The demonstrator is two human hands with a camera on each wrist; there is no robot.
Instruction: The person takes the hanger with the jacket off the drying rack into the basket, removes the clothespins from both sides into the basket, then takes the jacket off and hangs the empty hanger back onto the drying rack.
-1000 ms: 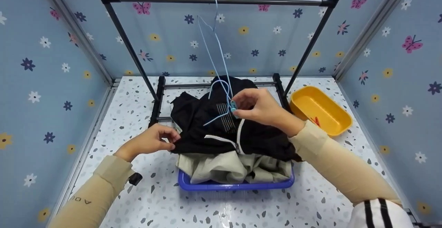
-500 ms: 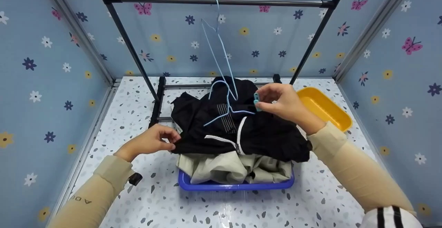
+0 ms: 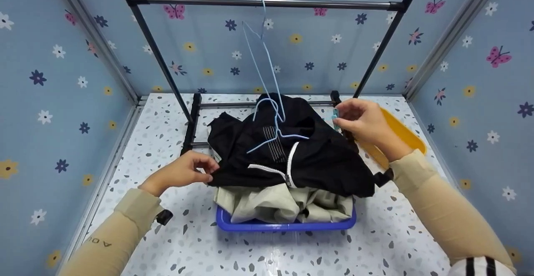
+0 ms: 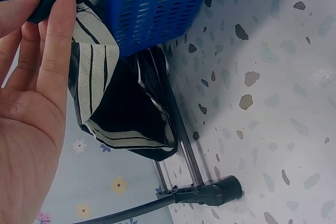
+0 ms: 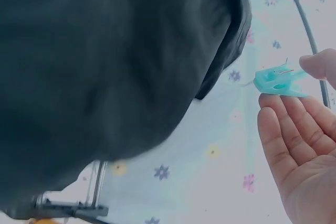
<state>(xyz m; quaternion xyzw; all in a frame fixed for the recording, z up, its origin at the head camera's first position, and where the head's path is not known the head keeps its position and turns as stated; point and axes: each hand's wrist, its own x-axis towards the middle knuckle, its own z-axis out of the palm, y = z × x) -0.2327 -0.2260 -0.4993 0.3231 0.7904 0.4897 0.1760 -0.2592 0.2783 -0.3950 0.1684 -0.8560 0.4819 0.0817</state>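
Note:
My left hand (image 3: 179,171) pinches the left edge of a black zip jacket (image 3: 329,163), with the fabric between thumb and fingers in the left wrist view. The jacket has a white zipper (image 3: 267,168) and lies on a basket. A light-blue wire hanger (image 3: 259,145) sits at its neck, hook upward. My right hand (image 3: 365,121) holds a teal clothespin (image 5: 275,80) between thumb and fingertips, to the right of the jacket and apart from it. A second blue wire hanger (image 3: 270,65) hangs from the rack's bar, bare, its lower end overlapping the jacket's hanger in the head view.
Under the jacket stands a blue basket (image 3: 288,226) with beige cloth (image 3: 267,203) in it. The black clothes rack (image 3: 200,0) rises behind. A yellow tub (image 3: 400,132) sits at the right, partly hidden by my right hand. Flowered panels surround the speckled floor (image 3: 175,234).
My right hand has moved right with the clothespin, from the jacket hanger's neck to beyond the jacket's right side. My left hand stays in place on the jacket.

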